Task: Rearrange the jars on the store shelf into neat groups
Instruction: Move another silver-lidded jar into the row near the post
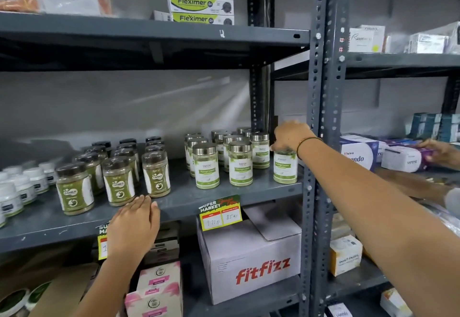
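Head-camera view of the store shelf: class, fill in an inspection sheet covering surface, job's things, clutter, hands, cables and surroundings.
Surface: grey metal shelf.
Job's things: brown-lidded jars, steel-lidded jars and white tubs in groups; one green-label jar apart at right.
Clutter: price tag on shelf edge.
Hands: right hand grips the lone jar's top; left hand flat on shelf edge.
Cables: nothing seen.
Surroundings: Fitfizz carton below; Fleximer boxes above.

We stand in a shop stockroom aisle: grey slotted-steel shelving (321, 107) stacked with labelled jars (207, 166), Fleximer cartons (200, 1), a Fitfizz box (251, 262) and a handwritten supermarket price tag (220, 213)
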The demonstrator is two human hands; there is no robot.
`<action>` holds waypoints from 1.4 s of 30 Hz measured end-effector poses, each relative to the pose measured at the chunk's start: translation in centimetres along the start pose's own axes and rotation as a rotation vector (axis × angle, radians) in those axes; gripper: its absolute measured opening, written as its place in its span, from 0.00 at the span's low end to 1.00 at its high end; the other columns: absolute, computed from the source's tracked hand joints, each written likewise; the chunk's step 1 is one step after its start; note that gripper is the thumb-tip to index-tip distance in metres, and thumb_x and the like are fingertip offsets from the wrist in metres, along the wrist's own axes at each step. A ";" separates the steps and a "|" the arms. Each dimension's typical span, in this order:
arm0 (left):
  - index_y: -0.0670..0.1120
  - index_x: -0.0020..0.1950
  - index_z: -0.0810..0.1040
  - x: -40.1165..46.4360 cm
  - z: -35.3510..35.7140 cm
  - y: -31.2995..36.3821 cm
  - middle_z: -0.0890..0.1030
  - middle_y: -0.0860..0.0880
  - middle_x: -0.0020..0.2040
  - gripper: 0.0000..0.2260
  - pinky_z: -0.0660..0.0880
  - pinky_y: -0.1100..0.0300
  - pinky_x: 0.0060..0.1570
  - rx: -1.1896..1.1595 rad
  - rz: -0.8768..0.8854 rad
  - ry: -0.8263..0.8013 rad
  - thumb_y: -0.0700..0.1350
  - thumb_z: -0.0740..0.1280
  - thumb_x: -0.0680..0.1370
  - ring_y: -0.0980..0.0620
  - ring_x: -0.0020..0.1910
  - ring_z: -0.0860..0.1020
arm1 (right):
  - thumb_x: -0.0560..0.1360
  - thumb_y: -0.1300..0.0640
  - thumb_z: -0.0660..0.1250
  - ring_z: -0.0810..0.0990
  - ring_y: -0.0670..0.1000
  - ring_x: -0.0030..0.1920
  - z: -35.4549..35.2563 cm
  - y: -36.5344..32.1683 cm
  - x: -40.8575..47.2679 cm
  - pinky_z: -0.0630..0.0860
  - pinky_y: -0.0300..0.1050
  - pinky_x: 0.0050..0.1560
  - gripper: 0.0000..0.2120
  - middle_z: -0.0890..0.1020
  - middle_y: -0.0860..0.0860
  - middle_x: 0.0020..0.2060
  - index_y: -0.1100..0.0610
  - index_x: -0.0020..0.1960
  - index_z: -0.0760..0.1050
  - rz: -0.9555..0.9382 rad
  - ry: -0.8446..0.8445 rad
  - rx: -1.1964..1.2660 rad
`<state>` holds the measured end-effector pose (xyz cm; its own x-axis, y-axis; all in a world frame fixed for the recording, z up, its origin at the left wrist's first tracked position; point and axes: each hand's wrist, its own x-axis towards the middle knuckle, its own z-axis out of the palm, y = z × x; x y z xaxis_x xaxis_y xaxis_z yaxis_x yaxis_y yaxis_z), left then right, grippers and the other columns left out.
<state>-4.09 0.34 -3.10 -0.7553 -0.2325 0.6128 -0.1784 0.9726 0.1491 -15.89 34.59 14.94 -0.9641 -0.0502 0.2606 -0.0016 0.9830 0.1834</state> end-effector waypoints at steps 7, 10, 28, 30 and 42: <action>0.41 0.60 0.79 0.0 0.0 0.1 0.81 0.43 0.60 0.19 0.72 0.48 0.60 0.010 -0.010 0.003 0.51 0.57 0.79 0.45 0.61 0.77 | 0.72 0.41 0.69 0.75 0.56 0.48 0.4 0.6 1.4 0.76 0.52 0.50 0.21 0.80 0.54 0.52 0.56 0.56 0.77 -0.087 0.012 0.100; 0.41 0.60 0.80 0.0 0.1 0.1 0.81 0.43 0.60 0.19 0.73 0.48 0.60 0.012 -0.011 0.008 0.50 0.57 0.79 0.45 0.60 0.77 | 0.72 0.41 0.70 0.78 0.57 0.52 0.8 0.7 2.0 0.77 0.51 0.53 0.20 0.81 0.54 0.55 0.54 0.56 0.78 -0.142 0.000 0.211; 0.39 0.58 0.80 -0.2 -0.1 0.4 0.82 0.41 0.58 0.18 0.73 0.47 0.59 -0.015 -0.009 0.019 0.49 0.58 0.79 0.43 0.58 0.78 | 0.75 0.45 0.70 0.72 0.55 0.69 0.8 1.6 3.0 0.70 0.50 0.66 0.29 0.72 0.53 0.71 0.53 0.73 0.69 -0.307 -0.113 0.396; 0.39 0.57 0.81 -0.2 -0.2 0.3 0.82 0.41 0.57 0.19 0.73 0.47 0.59 -0.009 -0.003 0.020 0.49 0.58 0.79 0.43 0.58 0.79 | 0.77 0.42 0.66 0.74 0.56 0.67 0.6 1.3 3.0 0.71 0.51 0.66 0.29 0.74 0.55 0.70 0.53 0.73 0.69 -0.311 -0.017 0.444; 0.39 0.57 0.81 -0.2 0.0 0.1 0.82 0.40 0.57 0.18 0.74 0.47 0.59 -0.001 0.013 0.020 0.49 0.59 0.78 0.43 0.58 0.79 | 0.69 0.33 0.69 0.78 0.54 0.60 0.9 -4.4 1.9 0.75 0.53 0.62 0.35 0.79 0.52 0.62 0.52 0.70 0.73 -0.492 0.002 0.442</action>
<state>-3.94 0.53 -3.20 -0.7449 -0.2202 0.6298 -0.1682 0.9755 0.1421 -17.96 30.37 13.74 -0.8227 -0.5119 0.2473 -0.5510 0.8251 -0.1249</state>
